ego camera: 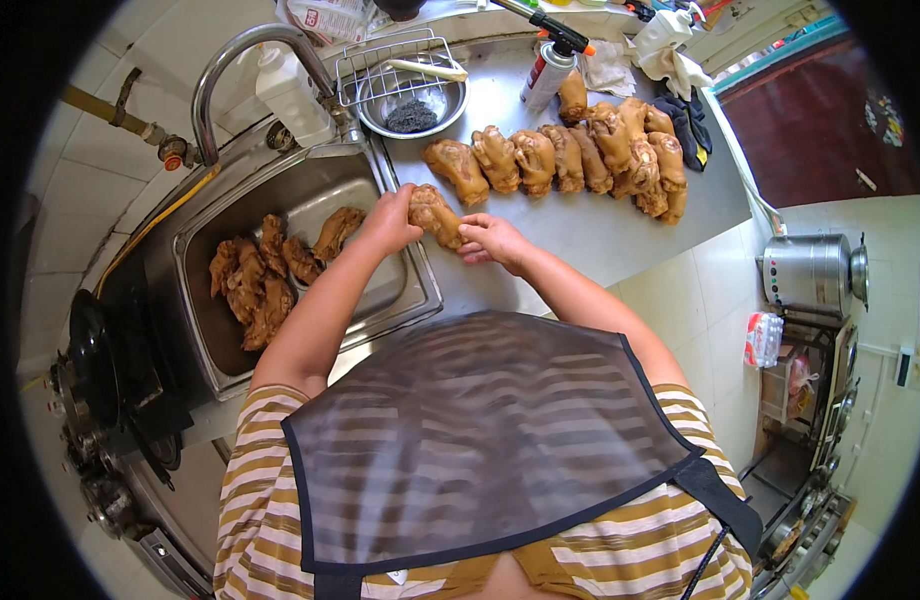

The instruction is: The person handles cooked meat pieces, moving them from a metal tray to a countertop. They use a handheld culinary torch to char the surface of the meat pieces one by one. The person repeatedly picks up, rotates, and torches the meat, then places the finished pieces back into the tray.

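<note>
My left hand (391, 223) grips one end of a browned pork knuckle (433, 213) above the steel counter, just past the sink's right rim. On its other end are the fingers of my right hand (496, 240). Several more knuckles (535, 161) stand in a row on the counter beyond my hands, bunched and stacked towards the right. In the steel sink (355, 187), brown pork pieces (253, 292) are heaped on the left, and another piece (338, 232) lies near my left forearm.
A curved tap (257, 30) arches over the sink. Behind it stands a white jug (291, 94). A steel bowl (460, 97) holds dark scouring wool (411, 116) under a wire rack (392, 64). A torch-topped gas canister (547, 75) and dark gloves (685, 127) are on the counter.
</note>
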A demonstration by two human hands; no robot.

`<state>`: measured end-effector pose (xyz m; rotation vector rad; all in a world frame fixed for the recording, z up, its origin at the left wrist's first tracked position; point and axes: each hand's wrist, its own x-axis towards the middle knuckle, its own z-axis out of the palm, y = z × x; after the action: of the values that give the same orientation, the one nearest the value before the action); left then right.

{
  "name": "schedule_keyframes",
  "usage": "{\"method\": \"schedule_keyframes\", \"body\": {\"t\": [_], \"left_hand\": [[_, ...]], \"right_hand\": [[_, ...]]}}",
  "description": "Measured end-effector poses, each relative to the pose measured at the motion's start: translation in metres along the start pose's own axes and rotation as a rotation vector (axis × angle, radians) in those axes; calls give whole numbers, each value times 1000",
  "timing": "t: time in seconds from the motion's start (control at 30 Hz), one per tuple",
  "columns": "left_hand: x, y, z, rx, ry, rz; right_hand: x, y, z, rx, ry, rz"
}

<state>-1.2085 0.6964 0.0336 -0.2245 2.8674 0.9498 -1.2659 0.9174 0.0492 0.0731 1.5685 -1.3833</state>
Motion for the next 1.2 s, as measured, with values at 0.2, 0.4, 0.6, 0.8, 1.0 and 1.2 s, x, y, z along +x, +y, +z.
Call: {"method": "schedule_keyframes", "body": {"t": [0.2,0.4,0.6,0.8,1.0,1.2], "left_hand": [[15,5,-7,165,-7,-78],[7,9,-15,68,9,-73],[-29,39,-7,252,261,418],[-31,35,21,343,213,455],[-45,46,22,425,171,476],[-66,87,19,455,154,372]], "right_hand": [[1,4,0,58,116,-67],[-26,10,-9,-3,195,-95],[-85,39,-64,167,484,-159],[-147,55,-147,253,918,-231],[-142,24,-261,50,1157,-401],[-74,-12,-412,-617,1326,-520]]}}
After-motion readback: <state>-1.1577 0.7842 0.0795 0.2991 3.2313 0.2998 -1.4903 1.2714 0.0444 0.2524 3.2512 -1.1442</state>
